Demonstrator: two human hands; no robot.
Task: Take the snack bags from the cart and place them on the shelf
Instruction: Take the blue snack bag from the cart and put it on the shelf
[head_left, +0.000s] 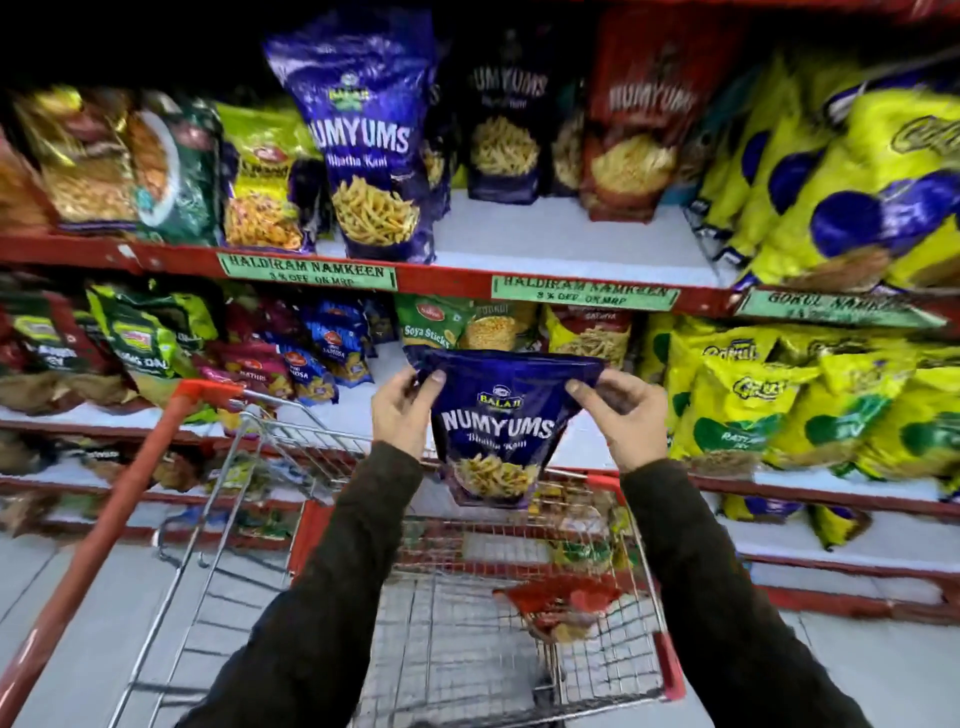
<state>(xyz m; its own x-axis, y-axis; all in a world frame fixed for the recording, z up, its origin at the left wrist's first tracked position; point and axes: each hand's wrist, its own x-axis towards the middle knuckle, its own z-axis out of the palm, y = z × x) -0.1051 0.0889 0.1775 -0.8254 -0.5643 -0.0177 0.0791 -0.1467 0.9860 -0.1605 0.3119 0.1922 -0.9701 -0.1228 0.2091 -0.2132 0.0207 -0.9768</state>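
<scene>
We hold blue Numyums bag (498, 426) upright above cart (519, 613); left hand (402, 415) and right hand (621, 413) fingers pinching its top corners; red bag (563, 608) lies in cart; matching bag (371, 140) stands on shelf (571, 244).

Two arms enter from the bottom edge, each covered by a long sleeve of dark, brownish-olive fabric. The left sleeve (332, 587) has a matte, slightly fuzzy weave, like a knit or brushed cotton, with soft folds along its length. The right sleeve (711, 597) is of the same cloth and colour, creased in the same loose way. Both sleeves end at the wrist in plain cuffs with no visible buttons, stripes or logos. The left hand (402, 415) and right hand (621, 415) are bare: no gloves, rings, watch or bands show. The nails look short and unpainted.
</scene>
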